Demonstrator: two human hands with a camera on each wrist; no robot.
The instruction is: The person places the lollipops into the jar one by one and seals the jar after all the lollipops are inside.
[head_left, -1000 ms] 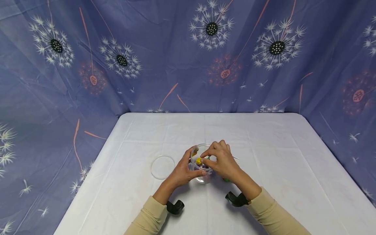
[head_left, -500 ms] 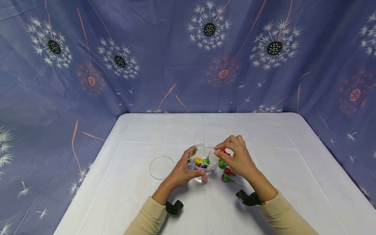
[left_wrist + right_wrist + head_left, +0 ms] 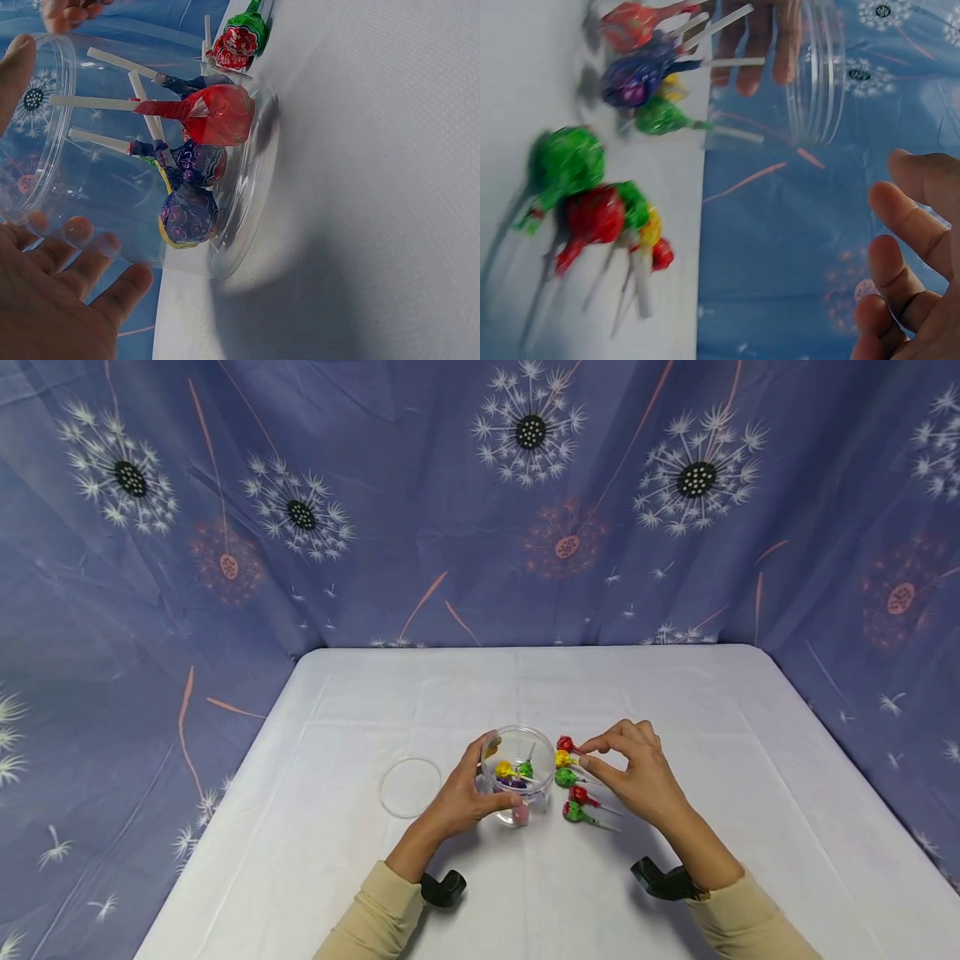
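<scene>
My left hand (image 3: 461,797) grips a clear plastic jar (image 3: 517,739), thumb at the near side and fingers around the far side. Inside the jar stand wrapped lollipops: a red one (image 3: 221,116), purple ones (image 3: 189,215), a yellow one (image 3: 505,770) and a green one (image 3: 527,769). Right of the jar, several more lollipops lie in a column, among them a red one (image 3: 579,796) and a green one (image 3: 573,812), sticks pointing right. Above the sticks of the far ones is my right hand (image 3: 637,772), thumb and forefinger apart, holding nothing.
A clear round lid (image 3: 411,787) lies on the white cloth-covered table (image 3: 420,693), left of the jar. Behind the table hangs a blue curtain (image 3: 420,510) with a dandelion print. Black wrist mounts (image 3: 442,889) sit below both hands.
My right hand let go of a lollipop in the jar and moved right to the lollipops on the table, which now show fully. The left hand stays on the jar.
</scene>
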